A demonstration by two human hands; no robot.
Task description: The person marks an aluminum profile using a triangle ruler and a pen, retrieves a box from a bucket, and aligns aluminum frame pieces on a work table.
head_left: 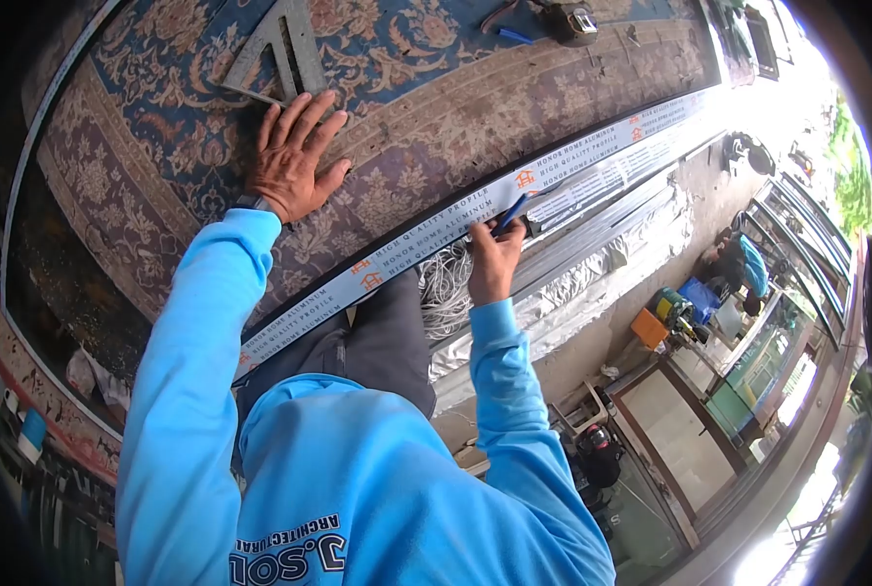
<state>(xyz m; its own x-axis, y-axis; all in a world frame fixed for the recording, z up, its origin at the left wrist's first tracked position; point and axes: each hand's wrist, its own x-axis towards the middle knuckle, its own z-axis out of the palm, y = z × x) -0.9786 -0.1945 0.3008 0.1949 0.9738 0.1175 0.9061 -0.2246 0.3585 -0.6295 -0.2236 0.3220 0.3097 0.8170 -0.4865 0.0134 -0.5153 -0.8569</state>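
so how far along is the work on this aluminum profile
Fairly early, it seems. Done: the profile is laid along the carpet's edge. In hand: the right hand holds a blue pen over it; I can't make out a mark. Left: the printed film is on, so peeling probably remains, and the metal square lies by the left hand, away from the profile, if squaring is needed.
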